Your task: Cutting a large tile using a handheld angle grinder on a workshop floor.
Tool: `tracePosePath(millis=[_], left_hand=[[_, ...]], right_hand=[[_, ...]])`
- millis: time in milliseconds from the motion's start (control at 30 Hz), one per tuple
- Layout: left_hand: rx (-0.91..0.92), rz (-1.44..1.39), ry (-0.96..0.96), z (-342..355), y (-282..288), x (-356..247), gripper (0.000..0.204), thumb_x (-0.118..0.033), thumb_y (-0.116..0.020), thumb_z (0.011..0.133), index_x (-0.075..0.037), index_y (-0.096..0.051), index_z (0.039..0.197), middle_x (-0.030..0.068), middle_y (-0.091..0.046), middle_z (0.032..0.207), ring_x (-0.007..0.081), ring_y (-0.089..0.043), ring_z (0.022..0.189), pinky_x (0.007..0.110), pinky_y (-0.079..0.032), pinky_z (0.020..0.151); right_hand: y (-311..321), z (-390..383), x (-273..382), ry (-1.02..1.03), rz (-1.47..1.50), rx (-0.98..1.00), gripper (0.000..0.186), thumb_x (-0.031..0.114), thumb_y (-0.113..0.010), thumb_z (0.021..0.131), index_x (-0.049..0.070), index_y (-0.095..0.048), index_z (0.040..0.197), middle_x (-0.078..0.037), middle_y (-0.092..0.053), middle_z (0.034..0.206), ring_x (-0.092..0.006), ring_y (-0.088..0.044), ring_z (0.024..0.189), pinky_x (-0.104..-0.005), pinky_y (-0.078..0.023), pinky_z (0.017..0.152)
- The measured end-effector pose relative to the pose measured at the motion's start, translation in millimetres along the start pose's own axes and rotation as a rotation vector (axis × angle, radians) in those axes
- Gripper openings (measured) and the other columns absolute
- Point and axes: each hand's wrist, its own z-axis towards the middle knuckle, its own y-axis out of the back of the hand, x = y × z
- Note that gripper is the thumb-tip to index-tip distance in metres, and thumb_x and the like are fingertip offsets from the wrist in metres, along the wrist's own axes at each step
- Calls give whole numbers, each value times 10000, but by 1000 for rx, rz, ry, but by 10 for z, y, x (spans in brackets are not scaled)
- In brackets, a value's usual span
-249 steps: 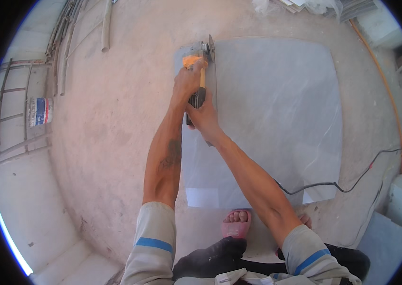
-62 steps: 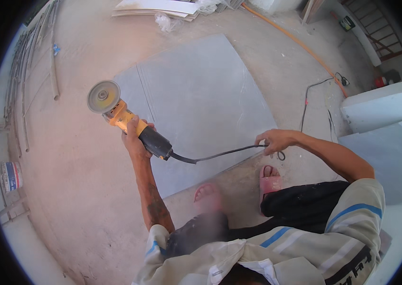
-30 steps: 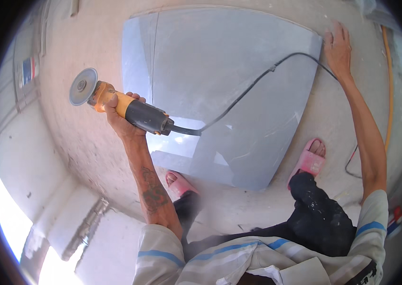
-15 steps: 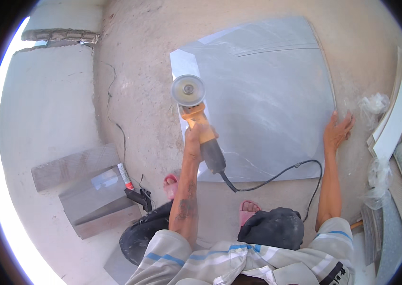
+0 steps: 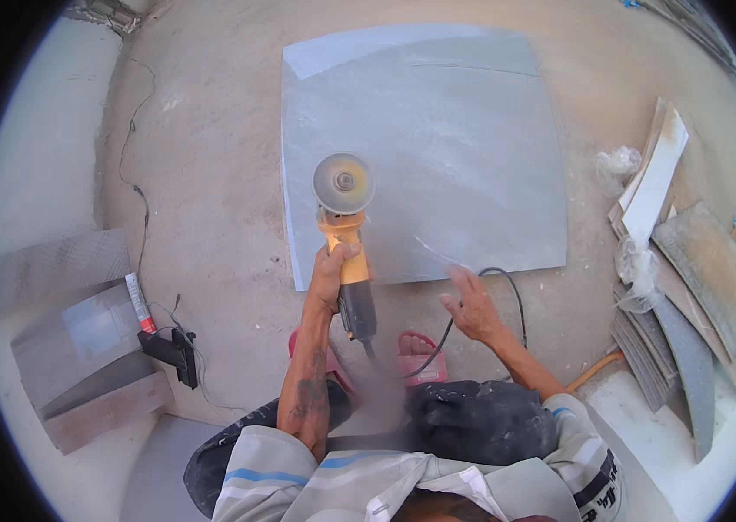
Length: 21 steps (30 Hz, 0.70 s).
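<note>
My left hand [image 5: 333, 277] is wrapped round the body of a yellow and black angle grinder [image 5: 353, 261]. Its round disc [image 5: 344, 184] is held above the left part of a large grey tile [image 5: 446, 174] lying on the floor. A thin dark line crosses the tile close to its far edge. Near the tile's front edge is my right hand [image 5: 474, 307], empty, fingers stretched out and slightly blurred. Beside that hand, the grinder's black cord [image 5: 520, 304] loops from the tool's rear over the floor. Hazy dust hangs to the right of the grinder and below it.
Tile offcuts [image 5: 702, 270] and crumpled clear plastic [image 5: 637, 274] are piled at the right. On the left are more tile pieces [image 5: 81, 326], a white and red tube [image 5: 138, 303] and a black tool [image 5: 172, 352]. A thin cable [image 5: 133, 126] runs along the left wall.
My right hand has left the tile's right edge and come in toward its front edge. The grinder stays in my left hand, now more upright. The whole view has shifted.
</note>
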Motion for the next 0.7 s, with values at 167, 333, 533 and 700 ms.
tracePosePath(millis=[167,333,533,700], left_hand=[[151,-489,-75,214,-197,-289,421,-374,-615,839,6,-579,1015,143,-642,834,234,-674,668,380,-572,627],[297,-647,-142,598,-606,-567,408,-381,-613,856,-7,-549,1006,124,-626,793,229,-671,649,378,-584,628],[424,-468,96,498,-1260,-594,382,-332,-622,857,4,-534,1016,122,-624,775,231,-650,595,347,-567,544],[205,-99,-41,635,-1307,-118,274,-180,-636,862,-26,-532,1064,78,-603,805,178,-646,628,322,-549,551]], right_hand=[[-243,-889,282,-44,-4,476,478,368,-462,1046,32,-488,1384,-210,-585,1302,-321,-533,1282,-434,-412,1071],[-259,-1519,259,-1049,1512,-63,471,431,-490,1044,55,-566,1318,-108,-637,1244,-259,-651,1119,-408,-504,934],[778,-595,306,-850,635,-253,524,461,-543,1000,35,-549,1304,-129,-634,1204,-211,-646,1047,-366,-512,849],[979,709,969,-569,616,340,979,402,-766,841,74,-172,1547,-209,-557,1302,-236,-628,1115,-368,-511,883]])
